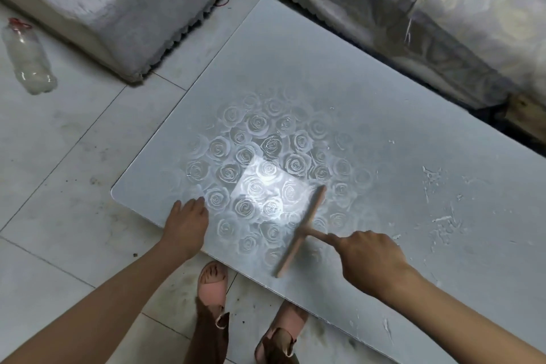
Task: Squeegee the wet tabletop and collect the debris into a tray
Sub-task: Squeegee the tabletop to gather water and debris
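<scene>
I judge this the squeegeeing step. My right hand (369,257) grips the squeegee (301,230), blade on the wet surface (325,68). My left hand (187,223) rests flat to its left. Debris (440,216) lies to its right and needs sweeping next; I see no tray.

Rose-print table (325,62), wet sheen. Wooden squeegee (301,230) blade-down on it; white debris (443,219) smeared right.

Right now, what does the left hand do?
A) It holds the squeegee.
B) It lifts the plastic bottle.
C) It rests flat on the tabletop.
C: the left hand lies with straight fingers on the tabletop, while the right hand grips the squeegee.
</scene>
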